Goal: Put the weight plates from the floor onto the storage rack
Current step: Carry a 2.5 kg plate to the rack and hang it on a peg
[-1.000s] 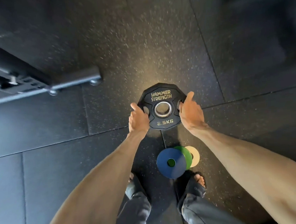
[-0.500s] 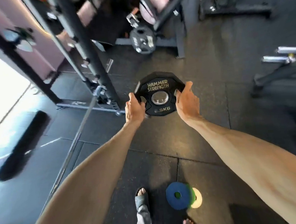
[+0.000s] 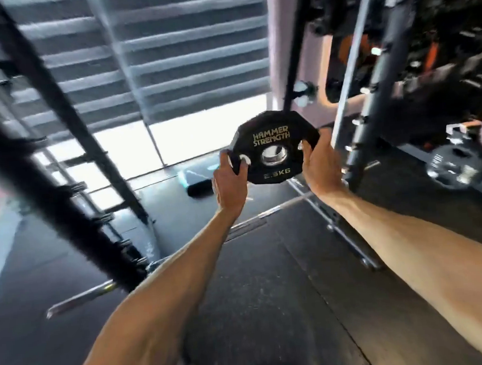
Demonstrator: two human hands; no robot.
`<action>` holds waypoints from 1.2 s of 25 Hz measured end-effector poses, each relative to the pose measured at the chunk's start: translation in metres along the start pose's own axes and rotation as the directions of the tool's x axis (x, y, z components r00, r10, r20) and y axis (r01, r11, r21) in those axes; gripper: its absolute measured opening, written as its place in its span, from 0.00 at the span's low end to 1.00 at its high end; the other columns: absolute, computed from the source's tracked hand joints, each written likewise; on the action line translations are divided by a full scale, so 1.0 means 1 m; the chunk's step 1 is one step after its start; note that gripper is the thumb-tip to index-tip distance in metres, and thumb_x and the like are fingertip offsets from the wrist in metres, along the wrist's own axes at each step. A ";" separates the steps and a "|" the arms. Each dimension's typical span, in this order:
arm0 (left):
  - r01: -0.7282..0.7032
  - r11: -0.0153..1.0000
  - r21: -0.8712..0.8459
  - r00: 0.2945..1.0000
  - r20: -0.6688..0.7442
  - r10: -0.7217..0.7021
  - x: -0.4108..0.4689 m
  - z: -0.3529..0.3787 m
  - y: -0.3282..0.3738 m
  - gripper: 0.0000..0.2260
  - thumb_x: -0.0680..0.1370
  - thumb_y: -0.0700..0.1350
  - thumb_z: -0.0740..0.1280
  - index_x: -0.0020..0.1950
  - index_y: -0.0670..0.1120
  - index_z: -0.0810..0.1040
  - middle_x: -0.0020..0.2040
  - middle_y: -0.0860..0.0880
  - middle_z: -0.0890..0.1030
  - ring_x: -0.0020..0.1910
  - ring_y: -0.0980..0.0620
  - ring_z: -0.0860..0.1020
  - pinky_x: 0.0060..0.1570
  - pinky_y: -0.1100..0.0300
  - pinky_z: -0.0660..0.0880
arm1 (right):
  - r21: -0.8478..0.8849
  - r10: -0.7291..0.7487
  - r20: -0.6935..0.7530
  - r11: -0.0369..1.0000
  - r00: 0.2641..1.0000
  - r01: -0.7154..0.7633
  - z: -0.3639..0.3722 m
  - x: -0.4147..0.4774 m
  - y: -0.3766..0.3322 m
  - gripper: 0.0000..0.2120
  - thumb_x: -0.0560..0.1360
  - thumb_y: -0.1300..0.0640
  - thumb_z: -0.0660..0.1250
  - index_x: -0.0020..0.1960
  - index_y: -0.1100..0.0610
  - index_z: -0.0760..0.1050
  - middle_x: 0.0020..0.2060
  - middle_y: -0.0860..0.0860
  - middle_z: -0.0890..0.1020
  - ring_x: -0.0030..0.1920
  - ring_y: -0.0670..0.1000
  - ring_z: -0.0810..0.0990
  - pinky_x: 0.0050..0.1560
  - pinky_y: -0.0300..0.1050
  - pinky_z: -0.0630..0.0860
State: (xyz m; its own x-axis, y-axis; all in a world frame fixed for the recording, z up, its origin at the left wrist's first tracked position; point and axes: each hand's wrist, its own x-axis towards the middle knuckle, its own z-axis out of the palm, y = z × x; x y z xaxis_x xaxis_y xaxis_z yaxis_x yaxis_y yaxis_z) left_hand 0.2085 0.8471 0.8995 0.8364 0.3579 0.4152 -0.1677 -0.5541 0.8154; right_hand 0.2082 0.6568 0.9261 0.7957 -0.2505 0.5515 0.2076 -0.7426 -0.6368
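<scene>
A black 2.5 kg weight plate (image 3: 272, 140) marked HAMMER STRENGTH, with a steel-lined centre hole, is held upright in the air in front of me. My left hand (image 3: 229, 180) grips its left edge, fingers curled through a grip slot. At the plate's right edge my right hand (image 3: 320, 166) holds on, thumb on the face. Behind the plate stands a black upright post of the rack (image 3: 296, 50), with a chrome peg (image 3: 303, 89) sticking out just above the plate.
More rack uprights (image 3: 371, 102) stand to the right, with another black plate (image 3: 452, 166) low down there. Slanted black frame bars (image 3: 58, 155) cross the left. A barbell (image 3: 79, 299) lies on the dark rubber floor. A dark block (image 3: 200, 182) lies by the bright window.
The plate has risen from near the floor to chest height with both hands still on it. My view has swung up and left, so the coloured plates on the floor have dropped out of sight.
</scene>
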 end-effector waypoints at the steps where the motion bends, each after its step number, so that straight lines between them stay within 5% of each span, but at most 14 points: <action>1: 0.018 0.999 0.028 0.996 -0.082 -0.015 0.005 -0.030 -0.014 0.13 0.79 0.50 0.65 0.60 0.44 0.73 0.43 0.41 0.84 0.43 0.39 0.82 0.41 0.51 0.76 | 0.042 -0.053 0.030 0.998 0.998 0.052 0.020 -0.003 -0.026 0.15 0.82 0.55 0.60 0.63 0.64 0.65 0.51 0.65 0.82 0.49 0.69 0.81 0.43 0.57 0.75; 5: 0.153 0.980 0.124 0.932 -0.348 -0.101 0.003 -0.157 -0.086 0.13 0.82 0.48 0.63 0.59 0.40 0.70 0.46 0.40 0.84 0.44 0.37 0.81 0.38 0.52 0.71 | 0.315 -0.305 0.183 0.919 0.935 0.238 0.112 -0.040 -0.145 0.12 0.82 0.56 0.60 0.61 0.63 0.65 0.48 0.58 0.82 0.46 0.63 0.82 0.37 0.44 0.67; 9: 0.368 0.917 0.157 0.810 -0.538 -0.232 -0.023 -0.292 -0.173 0.11 0.83 0.47 0.61 0.59 0.41 0.68 0.49 0.39 0.83 0.47 0.36 0.81 0.42 0.49 0.73 | 0.509 -0.482 0.364 0.820 0.797 0.264 0.205 -0.117 -0.265 0.10 0.81 0.56 0.61 0.58 0.58 0.64 0.47 0.57 0.82 0.46 0.63 0.82 0.41 0.52 0.76; 12: 0.490 0.859 0.149 0.698 -0.657 -0.284 -0.040 -0.385 -0.225 0.10 0.82 0.46 0.60 0.59 0.42 0.69 0.51 0.41 0.83 0.50 0.37 0.81 0.46 0.47 0.75 | 0.614 -0.580 0.430 0.750 0.691 0.247 0.263 -0.178 -0.345 0.10 0.81 0.55 0.62 0.59 0.55 0.65 0.49 0.55 0.82 0.48 0.61 0.82 0.42 0.47 0.73; 16: 0.582 0.800 0.148 0.611 -0.728 -0.310 -0.060 -0.483 -0.281 0.10 0.82 0.47 0.61 0.62 0.45 0.68 0.55 0.44 0.83 0.53 0.41 0.82 0.51 0.45 0.79 | 0.680 -0.655 0.464 0.695 0.596 0.234 0.326 -0.244 -0.435 0.10 0.81 0.54 0.62 0.58 0.58 0.65 0.46 0.53 0.83 0.46 0.59 0.84 0.41 0.44 0.72; 23: 0.652 0.745 0.142 0.507 -0.813 -0.288 -0.066 -0.600 -0.346 0.08 0.82 0.48 0.61 0.59 0.47 0.69 0.49 0.48 0.83 0.46 0.45 0.82 0.45 0.48 0.80 | 0.713 -0.682 0.546 0.683 0.487 0.158 0.410 -0.324 -0.542 0.11 0.82 0.51 0.61 0.55 0.56 0.62 0.44 0.51 0.80 0.45 0.62 0.82 0.38 0.48 0.73; 30: 0.684 0.723 0.098 0.439 -0.846 -0.301 -0.011 -0.697 -0.424 0.10 0.82 0.48 0.63 0.61 0.45 0.72 0.49 0.48 0.84 0.44 0.48 0.83 0.42 0.53 0.80 | 0.749 -0.725 0.512 0.639 0.459 0.173 0.517 -0.355 -0.646 0.12 0.82 0.50 0.59 0.57 0.58 0.62 0.48 0.54 0.82 0.45 0.61 0.83 0.40 0.50 0.76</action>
State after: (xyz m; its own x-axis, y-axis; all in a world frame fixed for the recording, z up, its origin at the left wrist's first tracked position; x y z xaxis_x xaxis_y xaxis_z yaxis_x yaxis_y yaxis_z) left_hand -0.0933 1.6020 0.8306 -0.0239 0.9603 0.2781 0.5018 -0.2291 0.8341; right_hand 0.0862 1.5466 0.8626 0.5066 0.7420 0.4392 0.6970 -0.0525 -0.7152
